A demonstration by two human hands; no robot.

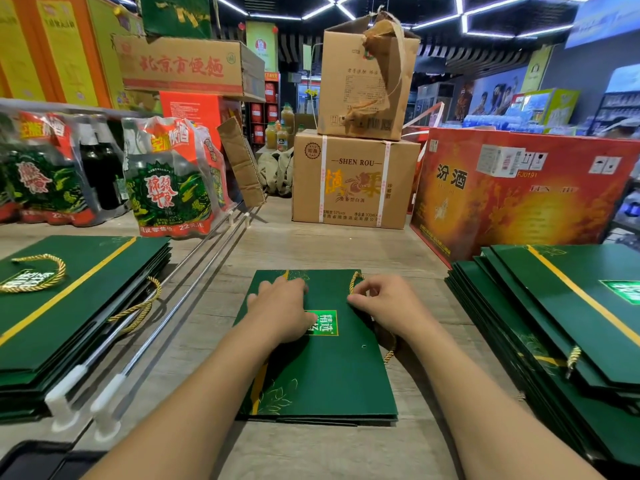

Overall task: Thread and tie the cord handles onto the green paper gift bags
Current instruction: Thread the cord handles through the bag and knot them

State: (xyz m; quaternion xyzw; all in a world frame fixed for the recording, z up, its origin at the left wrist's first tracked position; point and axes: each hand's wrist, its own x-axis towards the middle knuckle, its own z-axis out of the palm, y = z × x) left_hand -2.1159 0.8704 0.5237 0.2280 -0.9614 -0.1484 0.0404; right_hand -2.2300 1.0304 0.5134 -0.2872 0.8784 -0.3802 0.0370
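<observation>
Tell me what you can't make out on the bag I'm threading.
Head view:
Gold cord: middle stretch hidden under the right hand; any knot unseen.
Bag label: partly covered by the left hand.
Right stack of bags: cut off by the frame edge.

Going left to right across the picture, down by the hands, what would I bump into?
Left stack of green bags, metal rods, left hand, right hand pinching the gold cord, right stack of green bags.

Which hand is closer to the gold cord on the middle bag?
Right. The right hand pinches the gold cord; the left hand rests flat on the green bag, clear of the cord.
</observation>
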